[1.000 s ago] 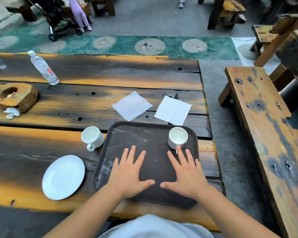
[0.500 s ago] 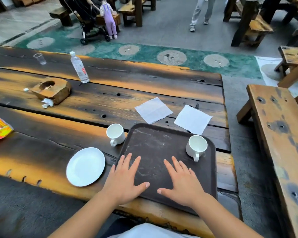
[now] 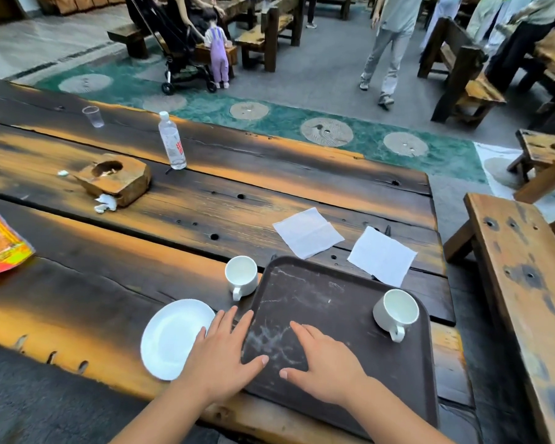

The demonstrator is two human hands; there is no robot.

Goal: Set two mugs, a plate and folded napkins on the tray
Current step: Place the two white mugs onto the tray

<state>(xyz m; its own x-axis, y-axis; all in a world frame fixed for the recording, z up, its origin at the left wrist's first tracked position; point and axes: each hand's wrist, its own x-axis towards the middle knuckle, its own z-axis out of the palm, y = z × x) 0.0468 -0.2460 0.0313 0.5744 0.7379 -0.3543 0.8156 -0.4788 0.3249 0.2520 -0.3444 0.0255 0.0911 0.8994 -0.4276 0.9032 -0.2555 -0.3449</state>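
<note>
Both grips lie flat with fingers straight and spread, holding nothing: the left hand point(image 3: 220, 357) rests palm down across the tray's left edge, its fingertips reaching onto the bare wood between plate and tray, thumb pointing right onto the tray; the right hand point(image 3: 326, 368) rests palm down on the tray's inner floor, thumb pointing left toward the other thumb, the two thumbs near but apart. Dark brown tray point(image 3: 340, 302) sits at the near right corner of the surface point(image 3: 205, 213), a heavy plank top with scorched black and orange grain. One white mug point(image 3: 395, 314) stands on the tray near its right rim, tilted look from the wide lens, handle toward the person. Second white mug point(image 3: 241, 275) stands off the tray, just beside its far left corner, handle also toward the person. White plate point(image 3: 173, 338) lies on the wood left of the tray, just beside the left hand. Two white napkins lie unfolded beyond the tray: the left napkin point(image 3: 306, 232) well clear of it, the right napkin point(image 3: 382, 255) with its near corner just at the tray's far rim. Farther off on the surface: a water bottle point(image 3: 172, 141), a clear plastic cup point(image 3: 93, 116), a hollowed wooden block point(image 3: 116, 177), and an orange snack packet point(image 3: 0, 245) at the left edge.
</note>
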